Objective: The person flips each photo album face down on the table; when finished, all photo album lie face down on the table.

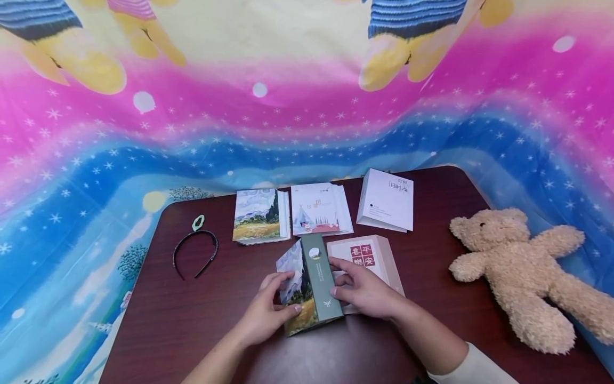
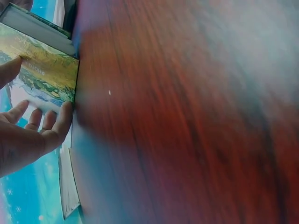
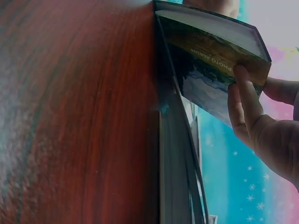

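A photo album (image 1: 320, 277) with a landscape painting on its cover stands tilted on the table, its green spine turned up toward the head camera. My left hand (image 1: 266, 314) holds it from the left, thumb and fingers spread over the painted cover. From the other side my right hand (image 1: 364, 290) grips it, its thumb by the spine and its fingers on the far cover. In the right wrist view, "PHOTO ALBUM" lettering shows on that cover (image 3: 201, 60) close to the fingertips. Beneath my right hand lies a pale book (image 1: 379, 266) with red square characters, partly hidden.
Along the back of the table (image 1: 192, 320) are another painted album (image 1: 256, 216), a white illustrated album (image 1: 314, 208) and a white folded cover (image 1: 386, 200) standing tilted. A black headband (image 1: 176, 250) with a green ornament lies left; a teddy bear (image 1: 518, 272) lies right.
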Demonstrator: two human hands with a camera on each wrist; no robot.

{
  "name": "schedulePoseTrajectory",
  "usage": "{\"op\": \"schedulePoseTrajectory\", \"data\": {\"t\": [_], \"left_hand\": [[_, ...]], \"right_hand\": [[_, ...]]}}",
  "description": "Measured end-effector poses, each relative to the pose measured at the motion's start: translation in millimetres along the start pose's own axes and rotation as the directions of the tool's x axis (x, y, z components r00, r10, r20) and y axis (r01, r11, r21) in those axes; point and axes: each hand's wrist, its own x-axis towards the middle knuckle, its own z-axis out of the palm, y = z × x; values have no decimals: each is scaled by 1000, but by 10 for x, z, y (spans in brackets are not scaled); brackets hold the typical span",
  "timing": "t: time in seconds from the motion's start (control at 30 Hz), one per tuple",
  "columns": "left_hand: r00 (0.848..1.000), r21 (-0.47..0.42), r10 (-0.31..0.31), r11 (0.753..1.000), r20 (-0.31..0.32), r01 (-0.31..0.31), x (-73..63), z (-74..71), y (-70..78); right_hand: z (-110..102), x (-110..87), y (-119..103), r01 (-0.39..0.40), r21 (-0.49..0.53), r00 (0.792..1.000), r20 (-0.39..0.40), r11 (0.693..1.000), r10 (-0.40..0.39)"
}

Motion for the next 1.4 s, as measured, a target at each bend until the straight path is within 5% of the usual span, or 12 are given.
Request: {"op": "schedulePoseTrajectory", "data": {"t": [0.43, 1.1, 1.4], "left_hand": [[998, 195, 13, 981, -67, 0, -44, -104, -64], [997, 387, -34, 920, -76, 61, -81, -312, -113], [996, 427, -42, 901, -75, 70, -76, -368, -107]], "right_hand": [[127, 127, 124, -43, 44, 999, -8, 998, 43], [396, 298, 236, -88, -194, 996, -44, 977, 81], [435, 349, 243, -103, -288, 994, 6, 952, 110]]}}
